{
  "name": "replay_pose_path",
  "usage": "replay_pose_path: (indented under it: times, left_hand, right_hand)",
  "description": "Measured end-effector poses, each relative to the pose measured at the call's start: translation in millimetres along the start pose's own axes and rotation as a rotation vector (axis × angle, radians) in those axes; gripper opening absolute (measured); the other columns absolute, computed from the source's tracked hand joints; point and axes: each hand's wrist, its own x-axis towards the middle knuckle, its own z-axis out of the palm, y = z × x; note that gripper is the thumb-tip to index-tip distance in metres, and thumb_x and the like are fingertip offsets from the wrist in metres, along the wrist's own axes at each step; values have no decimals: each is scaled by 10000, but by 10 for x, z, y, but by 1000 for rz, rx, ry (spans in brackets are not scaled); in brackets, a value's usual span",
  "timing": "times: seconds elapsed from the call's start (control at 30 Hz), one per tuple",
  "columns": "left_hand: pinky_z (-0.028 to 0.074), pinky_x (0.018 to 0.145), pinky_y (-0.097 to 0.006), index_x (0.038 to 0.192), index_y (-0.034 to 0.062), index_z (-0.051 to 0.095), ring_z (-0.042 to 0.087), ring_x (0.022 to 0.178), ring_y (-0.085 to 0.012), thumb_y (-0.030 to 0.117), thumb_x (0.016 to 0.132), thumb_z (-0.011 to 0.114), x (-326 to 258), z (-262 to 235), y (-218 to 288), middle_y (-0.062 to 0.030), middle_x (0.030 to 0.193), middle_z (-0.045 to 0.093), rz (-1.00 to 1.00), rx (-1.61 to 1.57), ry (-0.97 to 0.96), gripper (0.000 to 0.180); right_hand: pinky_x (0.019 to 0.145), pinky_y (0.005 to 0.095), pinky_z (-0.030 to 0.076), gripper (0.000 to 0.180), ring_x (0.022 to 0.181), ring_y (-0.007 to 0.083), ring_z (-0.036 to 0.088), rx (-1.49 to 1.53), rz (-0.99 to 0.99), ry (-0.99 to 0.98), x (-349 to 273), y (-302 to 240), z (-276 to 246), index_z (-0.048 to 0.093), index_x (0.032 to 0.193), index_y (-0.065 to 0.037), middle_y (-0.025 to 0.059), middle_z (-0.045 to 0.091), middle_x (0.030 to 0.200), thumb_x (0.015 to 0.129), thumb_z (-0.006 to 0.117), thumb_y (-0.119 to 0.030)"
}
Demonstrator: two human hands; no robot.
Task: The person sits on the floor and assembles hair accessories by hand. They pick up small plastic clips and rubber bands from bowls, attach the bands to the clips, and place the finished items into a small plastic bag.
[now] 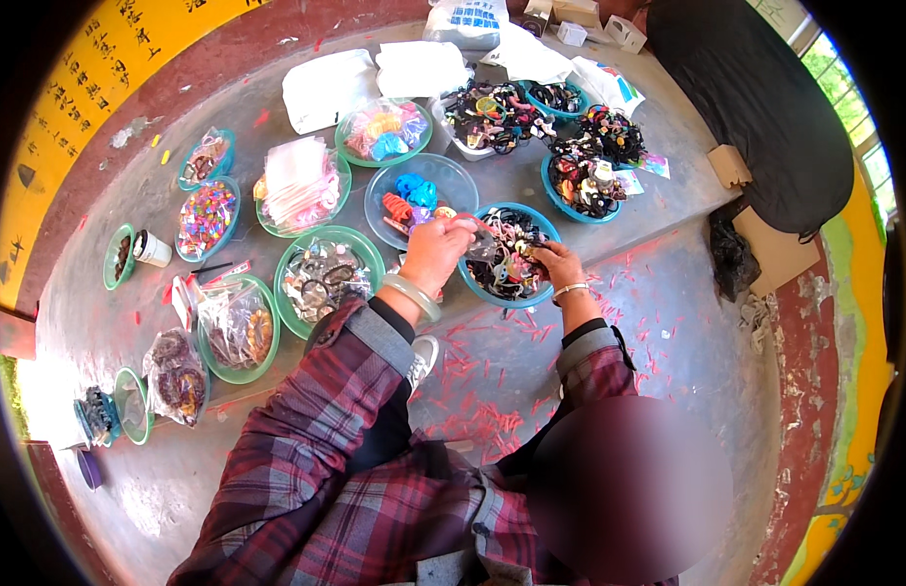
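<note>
Over the left side of a blue basin [469,283] my left hand [439,250] pinches a small clear plastic bag [481,242], its fingers closed. Dark hair ties [506,278] with pale and colourful trims fill this basin. My right hand [560,266] is at the basin's right rim, fingers curled together on what looks like a dark hair tie from the pile; its fingertips are partly hidden. Just behind my left hand stands a clear basin [461,176] with blue and orange-red scrunchies [415,190] in it.
To the left are green basins [375,256] of bagged accessories, a basin of colourful beads [207,217] and a paper cup [152,248]. More hair ties [497,112] lie behind, beside white bags [326,88]. Red scraps [482,425] litter the floor; a cardboard box [785,256] is at right.
</note>
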Motion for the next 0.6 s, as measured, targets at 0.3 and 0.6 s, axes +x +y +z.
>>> replay_pose_path:
  times: [0.3,0.6]
  left_hand:
    - [433,691,-224,942,-6,602,532,766,-96,143,841,488,-28,20,16,-31,852,573,-25,-12,5,213]
    - [429,680,-219,922,-6,612,530,747,-93,132,841,486,-35,37,72,-24,819,571,-11,-14,-32,203]
  right_hand:
    - [647,261,432,225,807,114,551,74,152,-161,-62,-65,-166,595,1010,-92,10,613,894,807,558,-180]
    - [644,318,456,249,714,227,598,-544,-34,116,176,312,-298,647,936,-95,55,641,819,764,591,-266]
